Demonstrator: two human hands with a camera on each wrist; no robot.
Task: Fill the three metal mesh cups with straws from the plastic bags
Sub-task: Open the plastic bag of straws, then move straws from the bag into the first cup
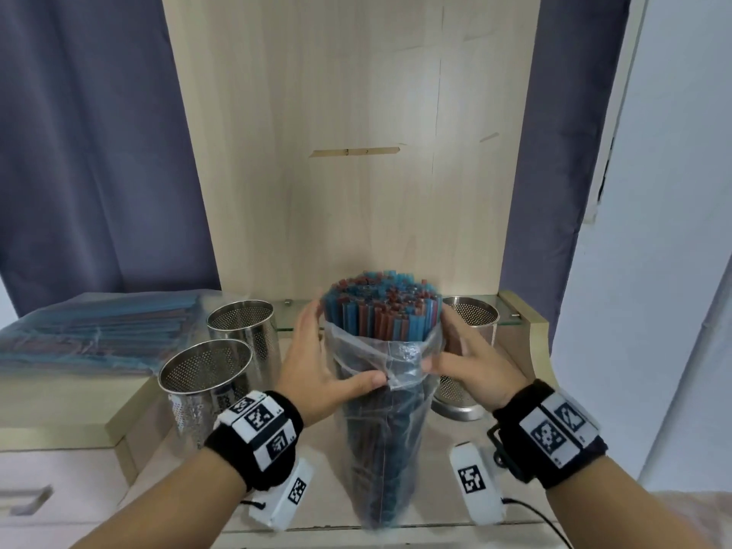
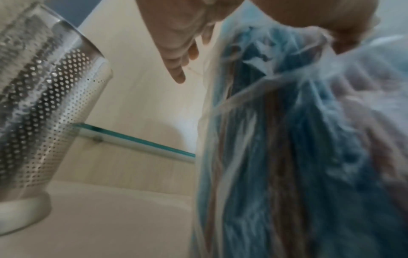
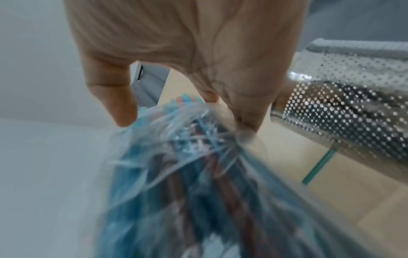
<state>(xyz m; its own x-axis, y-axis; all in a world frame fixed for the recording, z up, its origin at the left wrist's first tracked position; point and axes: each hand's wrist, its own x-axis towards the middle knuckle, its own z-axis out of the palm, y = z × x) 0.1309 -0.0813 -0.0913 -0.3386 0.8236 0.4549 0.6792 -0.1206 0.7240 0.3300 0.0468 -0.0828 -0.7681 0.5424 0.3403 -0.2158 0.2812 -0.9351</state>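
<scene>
A clear plastic bag (image 1: 382,422) of blue and red straws (image 1: 380,307) stands upright on the wooden desk (image 1: 336,505), its mouth pushed down so the straw tops show. My left hand (image 1: 317,362) holds its left side with the thumb across the front. My right hand (image 1: 455,358) pinches the bunched plastic (image 3: 240,132) on the right side. Three empty metal mesh cups stand around it: one at near left (image 1: 206,374), one behind that (image 1: 241,330), one at right (image 1: 471,322) behind my right hand. The left wrist view shows the bag (image 2: 287,157) beside a cup (image 2: 44,104).
A second bag of straws (image 1: 91,334) lies flat on the raised surface at left. A glass shelf edge (image 1: 505,319) runs along the wooden back panel (image 1: 356,152). Drawers (image 1: 39,469) sit at lower left, and a white wall (image 1: 653,271) stands at right.
</scene>
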